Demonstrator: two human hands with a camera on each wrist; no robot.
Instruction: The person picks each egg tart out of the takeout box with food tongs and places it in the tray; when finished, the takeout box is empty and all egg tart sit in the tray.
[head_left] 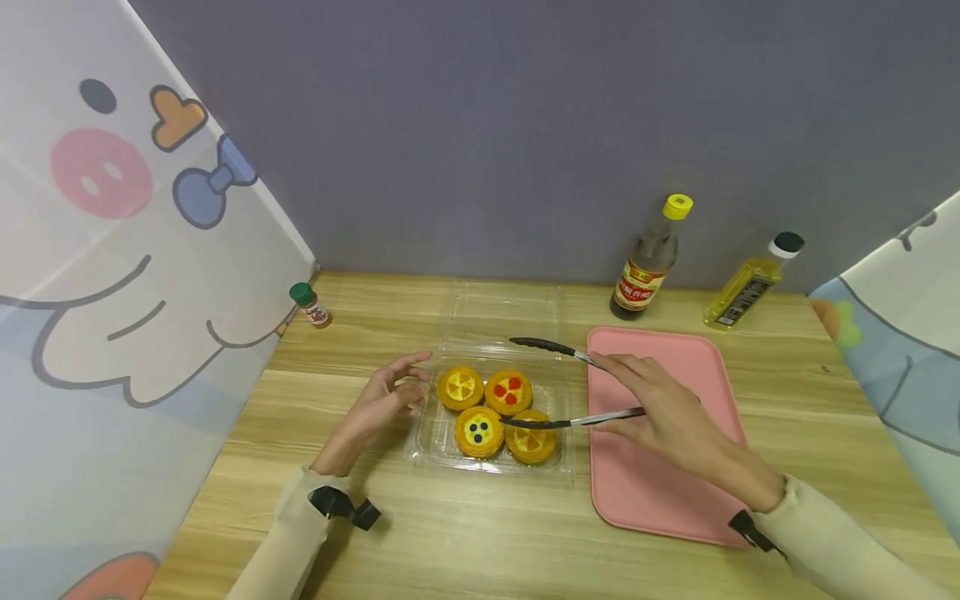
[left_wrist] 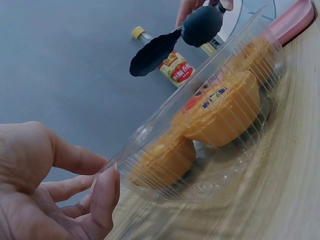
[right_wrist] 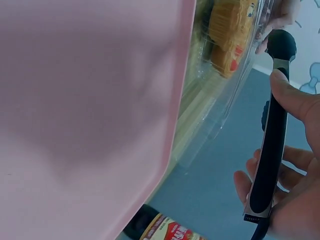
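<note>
Holding black-tipped tongs, arms wide, apparently unloaded: right hand. Tarts, four: in clear container beside pink tray, walls likely keeping them grouped. Left hand: at container edge, perhaps steadying; cannot tell whether fingers pinch.

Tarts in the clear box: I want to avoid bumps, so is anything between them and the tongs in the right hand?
Nothing visible: the tongs are above the open box, its lid lies folded back beyond the tarts, and the path down looks free.
</note>
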